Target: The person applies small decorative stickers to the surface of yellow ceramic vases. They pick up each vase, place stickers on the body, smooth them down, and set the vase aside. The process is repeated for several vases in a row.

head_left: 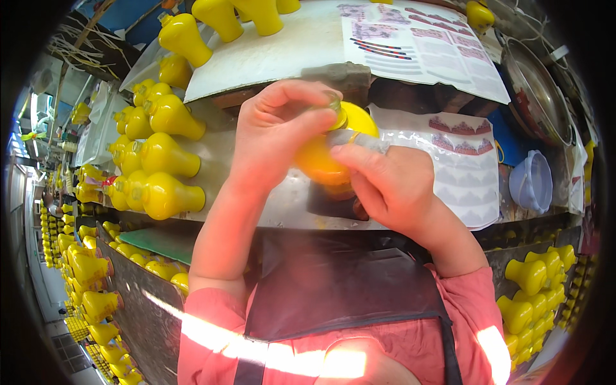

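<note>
Desk [218, 151], centre of frame: one yellow vase [321, 160] held above, neck pinched by left hand [273, 131], side met from lower right by right hand [398, 186], grip hidden; long axis foreshortened, neck toward upper frame.

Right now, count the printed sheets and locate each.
2: the far sheet on the white board, and the near sheet, partly behind the right hand. Others may be hidden underneath.

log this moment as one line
left hand: pinching neck of yellow vase | right hand: at vase body | on right: patterned sheet, lavender bucket
</note>
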A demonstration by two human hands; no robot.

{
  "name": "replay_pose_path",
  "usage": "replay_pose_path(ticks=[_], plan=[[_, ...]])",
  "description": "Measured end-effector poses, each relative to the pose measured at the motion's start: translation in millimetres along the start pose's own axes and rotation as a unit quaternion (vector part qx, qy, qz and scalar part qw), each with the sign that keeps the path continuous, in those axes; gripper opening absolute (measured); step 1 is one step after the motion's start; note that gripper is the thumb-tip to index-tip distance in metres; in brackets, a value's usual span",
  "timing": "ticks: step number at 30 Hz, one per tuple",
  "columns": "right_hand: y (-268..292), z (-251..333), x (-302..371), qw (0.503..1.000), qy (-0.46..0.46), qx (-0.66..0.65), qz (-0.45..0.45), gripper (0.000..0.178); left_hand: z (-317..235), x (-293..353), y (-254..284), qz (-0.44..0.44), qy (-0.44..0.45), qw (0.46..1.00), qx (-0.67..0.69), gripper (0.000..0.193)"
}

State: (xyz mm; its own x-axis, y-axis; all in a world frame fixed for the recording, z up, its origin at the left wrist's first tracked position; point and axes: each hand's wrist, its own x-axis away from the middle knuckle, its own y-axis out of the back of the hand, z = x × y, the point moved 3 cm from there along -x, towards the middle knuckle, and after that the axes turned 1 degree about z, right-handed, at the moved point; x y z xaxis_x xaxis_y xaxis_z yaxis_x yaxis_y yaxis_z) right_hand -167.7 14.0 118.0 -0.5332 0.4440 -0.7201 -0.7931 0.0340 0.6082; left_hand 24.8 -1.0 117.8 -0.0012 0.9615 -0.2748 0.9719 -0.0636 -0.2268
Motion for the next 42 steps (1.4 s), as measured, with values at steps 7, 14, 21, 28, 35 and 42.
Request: replay_pose_path(ticks=[7, 14, 21, 28, 35, 42], plan=[[-5.9, -5.4, -4.3, 0.999, -0.042, -0.017, -0.021, 0.030, 8.6, -2.3, 6.5, 0.015, 0.035, 0.999, 0.011, 0.021], [-8.8, -33.2, -11.9, 0.970, -0.198, -0.129, -0.048, 0.017, 12.8, 0.4, 8.7, -0.012, 0.056, 0.998, -0.015, 0.028], [-12.2, -68.5, -34.4, 0.861, -0.369, -0.340, 0.085, 0.028, 20.4, 5.7, 4.3, -0.029, 0.060, 0.998, 0.016, 0.049], [-19.2, -77.5, -47.1, 0.849, -0.384, -0.344, 0.112, 0.030, 23.8, 4.5, 4.0, -0.034, 0.063, 0.997, 0.014, 0.054], [-9.4, -75.2, -47.3, 0.822, -0.430, -0.336, 0.165, 0.034, 26.0, 7.3, 3.9, -0.034, 0.065, 0.997, 0.032, 0.053], [-12.3, -66.6, -51.9, 0.849, -0.405, -0.299, 0.160, 0.037, 28.2, 10.6, 3.3, -0.030, 0.058, 0.998, 0.004, 0.049]])
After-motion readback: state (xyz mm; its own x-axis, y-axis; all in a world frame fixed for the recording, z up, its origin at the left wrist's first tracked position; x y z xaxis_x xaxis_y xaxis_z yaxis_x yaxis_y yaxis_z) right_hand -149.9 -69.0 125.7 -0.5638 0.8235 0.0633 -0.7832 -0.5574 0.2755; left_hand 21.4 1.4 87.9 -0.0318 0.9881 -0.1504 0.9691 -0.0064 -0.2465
